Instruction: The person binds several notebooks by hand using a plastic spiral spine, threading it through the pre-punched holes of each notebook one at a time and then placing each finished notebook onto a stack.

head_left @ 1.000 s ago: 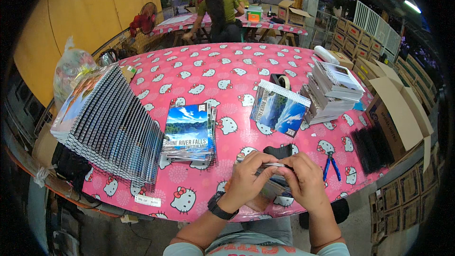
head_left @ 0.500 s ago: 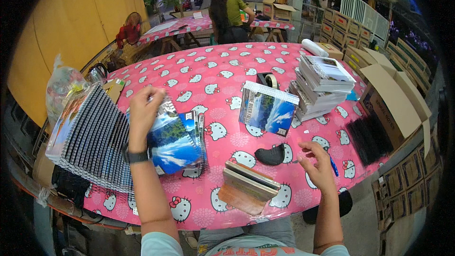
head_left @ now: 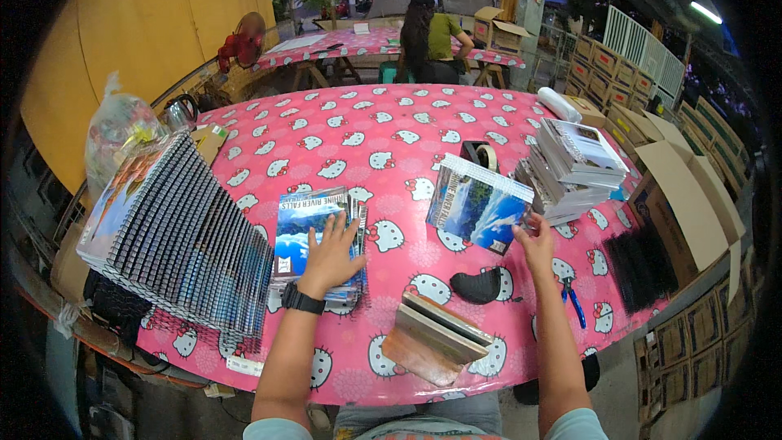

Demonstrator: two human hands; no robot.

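My left hand lies flat with fingers spread on a small stack of spiral notebooks with a blue waterfall cover. My right hand is at the lower right corner of a notebook block with a similar cover and a pale strip along its far edge. Its thumb and fingers are parted and appear to touch that corner. Between my forearms stands a wooden block with upright plates. A dark, rounded object lies just beyond it. Blue-handled pliers rest right of my right forearm.
A tall leaning row of wire-bound notebooks fills the left side. At right are stacked books, a tape dispenser, a heap of black coils and an open carton. Another person sits at the far table.
My left hand has come down from above the notebooks and now presses flat on a straightened stack. My right hand has moved up to the notebook block's corner. The view has shifted slightly.
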